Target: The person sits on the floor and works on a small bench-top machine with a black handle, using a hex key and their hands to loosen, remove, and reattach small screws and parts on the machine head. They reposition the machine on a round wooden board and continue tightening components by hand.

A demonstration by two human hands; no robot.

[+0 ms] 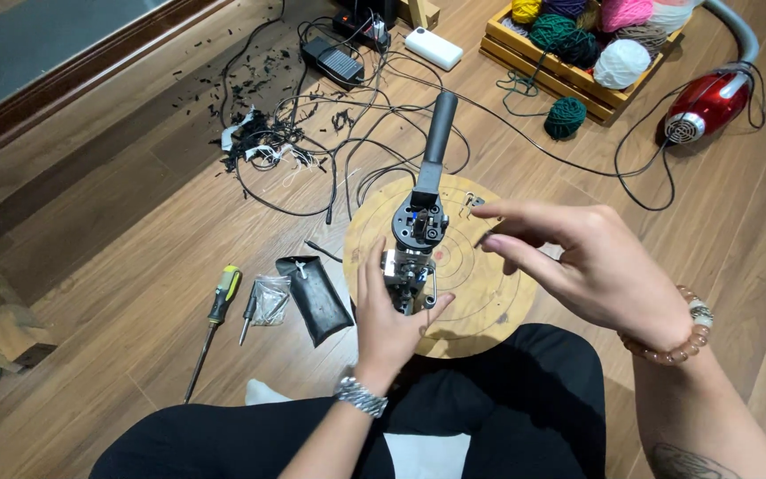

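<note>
Head view: left hand (389,312) grips the tool (417,238) upright over the round board (489,293). Right hand (589,262) hovers beside it, fingers loosely spread, holding nothing. Best keep the left grip firm and the tool steady while right fingertips work.

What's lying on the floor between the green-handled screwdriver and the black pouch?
In the head view, a small clear plastic bag of what look like small metal parts and a short dark-handled tool lie between the screwdriver and the black pouch.
</note>
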